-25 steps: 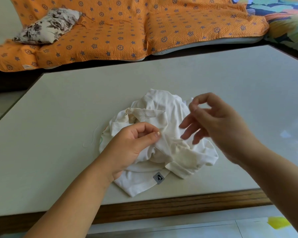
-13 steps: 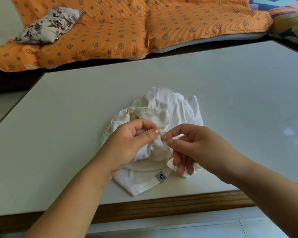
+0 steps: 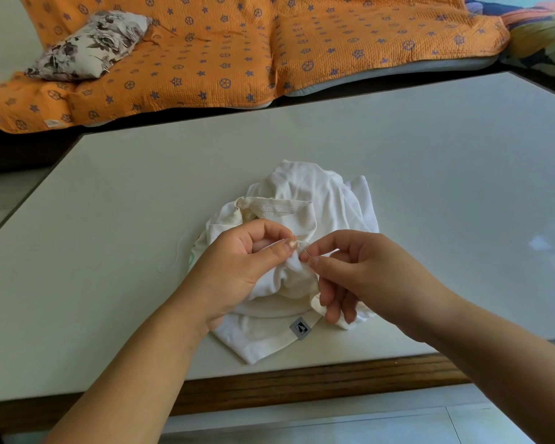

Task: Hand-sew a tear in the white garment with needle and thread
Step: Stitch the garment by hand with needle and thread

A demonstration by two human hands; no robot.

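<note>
Garment [image 3: 305, 193] lies crumpled on the table [image 3: 109, 203] near its front edge, the left hand [image 3: 237, 267] pinching a raised fold of it between thumb and forefinger, the right hand [image 3: 366, 274] pinching the needle [image 3: 303, 250] at that fold, faint thread [image 3: 176, 254] lying just left of the cloth

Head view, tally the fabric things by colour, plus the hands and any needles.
White crumpled garment: 1
Orange star-patterned quilt: 1
Grey-and-white floral cushion: 1
Multicoloured printed cloth: 1
Thin metal needle: 1
Bare hands, left hand and right hand: 2
Total: 7
</note>
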